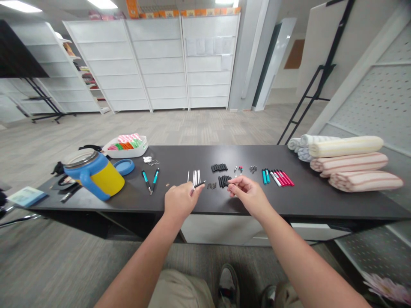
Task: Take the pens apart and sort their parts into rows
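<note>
My left hand (180,200) is closed around a thin pen refill with a black tip (199,185), held just above the dark table (321,196). My right hand (247,191) is pinched shut beside a row of black pen grips (224,181); what it pinches is too small to make out. White refills (194,176) lie just beyond my left hand. A second group of black grips (219,167) lies further back. Two assembled teal pens (150,179) rest to the left. Teal, white and pink pen barrels (278,177) lie to the right.
A blue and yellow jug (94,173) stands at the table's left, with a white tray of coloured items (126,146) behind it. Rolled striped towels (349,164) are stacked at the right end. Small springs and tips (244,170) lie mid-table. White shelving lines the back wall.
</note>
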Available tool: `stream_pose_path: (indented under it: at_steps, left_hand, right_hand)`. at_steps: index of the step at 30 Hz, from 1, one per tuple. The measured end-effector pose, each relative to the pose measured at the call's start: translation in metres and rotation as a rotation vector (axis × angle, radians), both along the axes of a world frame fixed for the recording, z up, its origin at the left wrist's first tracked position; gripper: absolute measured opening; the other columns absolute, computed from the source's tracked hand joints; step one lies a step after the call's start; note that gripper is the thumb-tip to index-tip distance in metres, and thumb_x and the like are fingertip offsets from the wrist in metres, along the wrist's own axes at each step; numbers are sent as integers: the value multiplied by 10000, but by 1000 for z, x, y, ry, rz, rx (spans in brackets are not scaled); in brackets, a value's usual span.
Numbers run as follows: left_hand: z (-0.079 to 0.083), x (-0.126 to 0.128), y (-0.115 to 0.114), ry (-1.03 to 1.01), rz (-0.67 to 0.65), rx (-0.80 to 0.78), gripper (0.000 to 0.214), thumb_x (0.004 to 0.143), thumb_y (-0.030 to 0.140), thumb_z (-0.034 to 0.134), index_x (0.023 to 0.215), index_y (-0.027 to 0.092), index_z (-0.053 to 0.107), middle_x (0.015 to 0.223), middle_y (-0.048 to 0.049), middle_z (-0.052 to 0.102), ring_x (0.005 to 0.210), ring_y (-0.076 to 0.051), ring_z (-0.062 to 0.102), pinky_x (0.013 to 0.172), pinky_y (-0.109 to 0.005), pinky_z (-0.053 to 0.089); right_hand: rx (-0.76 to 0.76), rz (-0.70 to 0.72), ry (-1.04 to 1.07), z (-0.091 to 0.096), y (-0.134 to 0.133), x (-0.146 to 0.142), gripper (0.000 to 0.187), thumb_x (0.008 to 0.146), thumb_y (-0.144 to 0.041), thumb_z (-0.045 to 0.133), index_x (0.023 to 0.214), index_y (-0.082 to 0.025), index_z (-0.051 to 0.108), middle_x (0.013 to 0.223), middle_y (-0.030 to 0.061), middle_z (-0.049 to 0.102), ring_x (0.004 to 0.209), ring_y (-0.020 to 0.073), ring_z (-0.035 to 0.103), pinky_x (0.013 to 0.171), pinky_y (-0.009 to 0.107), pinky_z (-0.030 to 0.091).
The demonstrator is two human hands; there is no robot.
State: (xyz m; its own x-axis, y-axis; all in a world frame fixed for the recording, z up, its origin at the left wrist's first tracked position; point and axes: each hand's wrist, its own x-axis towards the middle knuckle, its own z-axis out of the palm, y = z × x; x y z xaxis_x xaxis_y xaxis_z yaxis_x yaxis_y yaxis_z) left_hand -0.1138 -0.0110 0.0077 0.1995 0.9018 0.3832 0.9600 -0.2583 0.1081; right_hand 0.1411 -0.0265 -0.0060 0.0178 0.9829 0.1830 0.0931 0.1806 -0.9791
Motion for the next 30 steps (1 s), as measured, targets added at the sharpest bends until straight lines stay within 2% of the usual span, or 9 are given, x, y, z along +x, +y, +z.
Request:
stream_pose_path:
  at_steps: [3, 6, 12, 15, 18, 20, 23, 27, 30]
  left_hand:
    - [1, -14, 10, -138, 34, -46, 586, 1052, 592, 322, 683, 202, 557, 655, -58, 649, 631, -192, 570, 613, -305, 222]
    - [-1, -20, 15, -263, 12, -63, 579, 1064, 571, 299, 645, 206, 463, 599, -19, 578, 588, -162, 499, 617, -298, 221]
    - [-6, -18, 14, -214, -41, -90, 566, 1050, 586, 335, 663, 209, 502, 600, -26, 571, 594, -175, 507, 625, -296, 212]
    - [-7, -16, 13, -191, -32, -104, 569, 1052, 592, 329, 677, 208, 518, 615, -29, 590, 599, -177, 526, 631, -291, 220]
    - [-5, -16, 13, -184, -24, -125, 572, 1052, 592, 327, 679, 206, 525, 628, -35, 609, 607, -181, 541, 633, -291, 220]
    - [-4, -15, 13, -177, -20, -132, 573, 1052, 590, 330, 677, 206, 530, 632, -39, 617, 613, -185, 548, 632, -293, 217]
    - [-4, -14, 14, -164, -7, -121, 572, 1050, 594, 336, 676, 206, 528, 629, -39, 616, 621, -187, 551, 631, -298, 210]
    - [-5, -14, 14, -164, 0, -105, 571, 1047, 598, 347, 668, 205, 516, 613, -31, 601, 610, -182, 539, 633, -300, 204]
    - [-6, -15, 14, -175, -4, -107, 565, 1046, 589, 359, 666, 203, 518, 603, -28, 592, 590, -174, 518, 635, -302, 196]
  right_hand:
    - [-4, 1, 56, 0, 0, -2, 414, 813, -560, 786, 980, -207, 647, 869, 55, 750, 715, 167, 697, 716, 316, 547]
    - [-13, 14, 128, 0, 0, -4, 409, 803, -538, 805, 962, -215, 611, 950, 78, 769, 784, 180, 721, 798, 347, 563]
    - [13, 14, 170, -3, 1, -4, 374, 794, -477, 832, 912, -227, 579, 1025, 91, 773, 1018, 228, 733, 929, 368, 537]
    - [31, 44, 164, -3, 1, -3, 340, 849, -453, 792, 1041, -241, 608, 978, 61, 767, 1101, 237, 719, 968, 364, 511]
    - [40, 74, 138, -2, 1, -2, 412, 889, -443, 754, 1233, -253, 629, 990, 59, 763, 1155, 241, 696, 935, 344, 512]
    - [29, 83, 110, -3, 1, -1, 431, 895, -453, 741, 1262, -245, 655, 1044, 78, 767, 1128, 240, 697, 885, 336, 527]
    - [23, 85, 110, -4, 2, -1, 384, 866, -459, 766, 1169, -229, 708, 1062, 91, 771, 990, 211, 708, 830, 331, 545]
    - [34, 93, 157, -5, 4, -2, 350, 821, -435, 814, 1092, -236, 714, 1045, 66, 763, 825, 158, 683, 809, 330, 560]
    - [2, 83, 156, -7, 5, -2, 401, 769, -426, 858, 1092, -231, 719, 1043, 57, 750, 750, 134, 652, 768, 318, 557]
